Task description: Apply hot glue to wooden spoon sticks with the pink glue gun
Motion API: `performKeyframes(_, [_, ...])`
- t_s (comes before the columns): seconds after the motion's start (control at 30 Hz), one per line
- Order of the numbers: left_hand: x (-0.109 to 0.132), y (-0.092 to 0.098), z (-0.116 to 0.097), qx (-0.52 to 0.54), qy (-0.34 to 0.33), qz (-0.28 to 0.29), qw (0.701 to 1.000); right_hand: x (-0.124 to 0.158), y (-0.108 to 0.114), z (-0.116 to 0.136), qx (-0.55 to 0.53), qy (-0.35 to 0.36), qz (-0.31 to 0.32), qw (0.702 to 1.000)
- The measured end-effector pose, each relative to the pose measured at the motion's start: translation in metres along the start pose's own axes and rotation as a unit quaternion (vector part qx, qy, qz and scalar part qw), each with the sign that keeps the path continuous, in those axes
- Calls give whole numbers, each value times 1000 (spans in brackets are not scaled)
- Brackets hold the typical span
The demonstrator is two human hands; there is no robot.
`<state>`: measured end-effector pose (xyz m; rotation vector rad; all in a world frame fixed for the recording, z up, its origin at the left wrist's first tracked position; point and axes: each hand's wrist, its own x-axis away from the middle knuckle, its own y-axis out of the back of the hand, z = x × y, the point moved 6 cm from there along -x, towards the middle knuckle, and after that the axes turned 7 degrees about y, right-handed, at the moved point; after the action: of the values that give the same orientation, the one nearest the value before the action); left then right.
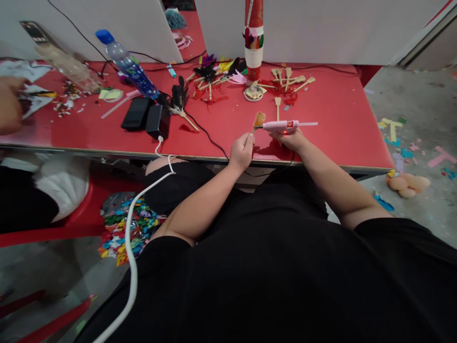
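Note:
Between the fingers of my left hand [243, 150] is the handle of a small wooden spoon [259, 119], its heart-shaped head held upright. My right hand [291, 139] is wrapped round a pink hot glue gun [280, 126] with a clear glue stick poking out of its back end. The metal nozzle points left and is at the lower part of the spoon's head; whether it touches, I cannot tell. Just beyond the gun lies another wooden piece [278, 107]. Several more wooden spoons [288, 78] are piled with red string behind it.
On the red table [332, 109] are a small dish [254, 92], a decorated red container [253, 43], feathered sticks [209, 76], a blue-capped bottle [130, 66] and a black box [158, 121]. A dark cable crosses the tabletop. Another person's hand [10, 105] is at far left.

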<state>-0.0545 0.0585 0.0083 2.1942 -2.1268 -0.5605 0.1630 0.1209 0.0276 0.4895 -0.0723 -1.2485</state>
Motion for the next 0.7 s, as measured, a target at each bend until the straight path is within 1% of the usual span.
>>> performKeyframes(0.17, [-2, 1, 2, 20, -1, -13, 1000, 0, 1, 3, -14, 7, -20, 1000])
performKeyframes(0.37, [0, 3, 0, 1, -4, -20, 1000, 2, 0, 5, -47, 14, -18, 999])
performKeyframes(0.47, [2, 3, -1, -12, -6, -22, 1000, 2, 0, -3, -61, 8, -27, 998])
performKeyframes(0.6, [2, 4, -2, -17, 0, -29, 999, -1, 1, -22, -86, -10, -53, 995])
performKeyframes(0.7, [1, 3, -2, -4, 11, -29, 1000, -1, 1, -24, -99, -6, -64, 993])
